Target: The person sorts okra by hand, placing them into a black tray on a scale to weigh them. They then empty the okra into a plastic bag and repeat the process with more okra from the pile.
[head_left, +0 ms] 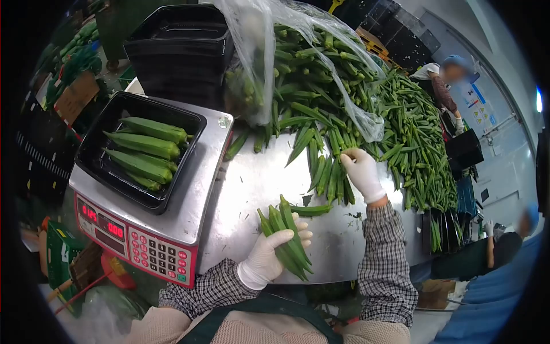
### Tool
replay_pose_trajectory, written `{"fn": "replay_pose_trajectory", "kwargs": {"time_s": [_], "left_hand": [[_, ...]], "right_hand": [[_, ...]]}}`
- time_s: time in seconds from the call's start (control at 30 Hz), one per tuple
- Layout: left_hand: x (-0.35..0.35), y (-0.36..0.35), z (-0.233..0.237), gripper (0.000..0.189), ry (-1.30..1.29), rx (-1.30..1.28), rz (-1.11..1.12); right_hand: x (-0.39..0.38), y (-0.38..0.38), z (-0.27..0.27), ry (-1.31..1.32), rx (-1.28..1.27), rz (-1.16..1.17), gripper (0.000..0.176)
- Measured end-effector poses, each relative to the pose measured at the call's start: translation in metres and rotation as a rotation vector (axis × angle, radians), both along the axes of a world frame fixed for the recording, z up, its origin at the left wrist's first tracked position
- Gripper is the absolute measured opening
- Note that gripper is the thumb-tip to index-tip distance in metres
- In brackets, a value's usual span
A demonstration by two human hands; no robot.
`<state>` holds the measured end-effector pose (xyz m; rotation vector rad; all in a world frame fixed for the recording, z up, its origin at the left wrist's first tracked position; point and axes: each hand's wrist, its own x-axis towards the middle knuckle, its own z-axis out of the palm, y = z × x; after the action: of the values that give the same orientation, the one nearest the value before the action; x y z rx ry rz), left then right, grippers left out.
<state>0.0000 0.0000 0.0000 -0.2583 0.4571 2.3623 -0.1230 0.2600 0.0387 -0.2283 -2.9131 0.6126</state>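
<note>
The left hand [264,259], in a white glove, is closed around a bunch of okra pods [285,229]. It holds them near the front edge of the steel tabletop [252,183], gripping the lower half so the pods fan upward and away from the body. The right hand [362,173], also gloved, reaches farther out. Its fingers curl down onto the stem ends of a row of loose okra [325,175] lying side by side on the tabletop. Whether it has closed on one pod cannot be told. A single pod [311,210] lies between the two hands.

On the left, a digital scale [172,229] carries a black tray [91,150] with several large okra [143,152] laid in it. Beyond the scale is a stack of black trays [177,51]. A clear plastic bag [258,57] spills okra onto the far side of the tabletop, and a big heap of okra [418,132] runs along the right. One co-worker [444,86] stands far right and another [504,246] near right.

The pods look light, firm and ridged, so gloves should grip them well. The thin tips probably snap or bruise if squeezed. The thicker middle or the stem end seems the safest place to hold them, with several lying parallel in the palm.
</note>
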Motion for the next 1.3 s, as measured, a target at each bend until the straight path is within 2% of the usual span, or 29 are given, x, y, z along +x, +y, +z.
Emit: {"fn": "replay_pose_trajectory", "kwargs": {"time_s": [0.07,0.17,0.33,0.37,0.43,0.47,0.5,0.53,0.57,0.63,0.7,0.77,0.9,1.0,1.13,1.17,1.2,1.23,1.27,1.3], "left_hand": [[0.003,0.002,0.0,0.05,0.009,-0.015,0.001],[-0.001,-0.003,0.001,0.047,0.008,-0.023,0.022],[-0.002,-0.006,0.0,0.044,0.011,0.021,0.022],[-0.001,-0.005,0.001,0.044,0.016,0.008,0.018],[-0.002,-0.003,0.002,0.045,0.009,0.007,0.001],[-0.002,-0.003,0.002,0.046,-0.008,0.016,-0.012],[-0.002,-0.003,0.001,0.046,-0.027,0.022,-0.02],[-0.001,-0.002,0.0,0.038,-0.037,0.102,-0.029],[-0.001,-0.002,0.0,0.039,-0.028,0.135,-0.063],[-0.002,-0.003,0.0,0.04,0.001,0.178,-0.09],[-0.001,-0.004,-0.002,0.044,0.084,0.22,-0.147],[0.0,-0.001,-0.003,0.049,0.163,0.25,-0.218],[0.002,-0.002,-0.013,0.047,0.31,0.301,-0.367],[0.012,-0.012,-0.005,0.052,0.236,0.313,-0.297],[0.038,-0.072,0.069,0.06,0.603,-0.002,-0.17],[0.046,-0.093,0.092,0.063,0.676,-0.016,-0.145],[0.051,-0.117,0.12,0.067,0.815,-0.037,-0.055],[0.045,-0.134,0.114,0.068,1.213,-0.176,0.2],[0.046,-0.156,0.146,0.065,1.384,-0.523,0.502],[0.034,-0.169,0.157,0.059,1.466,-0.678,0.707]], "right_hand": [[-0.02,0.0,-0.002,-0.055,0.251,-0.045,0.036],[-0.045,-0.026,-0.006,-0.277,0.554,-0.178,0.031],[-0.042,0.002,-0.004,-0.123,0.243,-0.172,0.034],[-0.029,0.01,-0.001,-0.043,0.121,-0.145,0.032],[-0.005,0.014,0.012,-0.079,-0.238,-0.098,0.031],[0.012,0.01,0.019,-0.121,-0.538,-0.121,0.028],[0.029,0.0,0.031,-0.11,-0.578,-0.081,0.026],[0.047,-0.008,0.037,0.0,-0.51,-0.055,0.022],[0.062,-0.021,0.039,0.103,-0.454,-0.012,0.018],[0.094,-0.043,0.046,0.139,-0.134,0.167,0.015],[0.124,-0.083,0.054,0.27,-0.022,0.407,0.024],[0.14,-0.106,0.054,0.294,0.2,0.655,0.032],[0.164,-0.12,0.046,0.352,-0.047,0.616,0.042],[0.178,-0.126,0.06,0.383,-0.192,0.495,0.049],[0.185,-0.106,0.054,0.422,-0.249,0.404,0.045],[0.187,-0.101,0.048,0.399,-0.255,0.405,0.043],[0.189,-0.094,0.041,0.377,-0.258,0.404,0.042],[0.19,-0.089,0.036,0.355,-0.261,0.401,0.04],[0.191,-0.088,0.035,0.355,-0.268,0.393,0.038],[0.193,-0.087,0.034,0.356,-0.276,0.382,0.035]]}}
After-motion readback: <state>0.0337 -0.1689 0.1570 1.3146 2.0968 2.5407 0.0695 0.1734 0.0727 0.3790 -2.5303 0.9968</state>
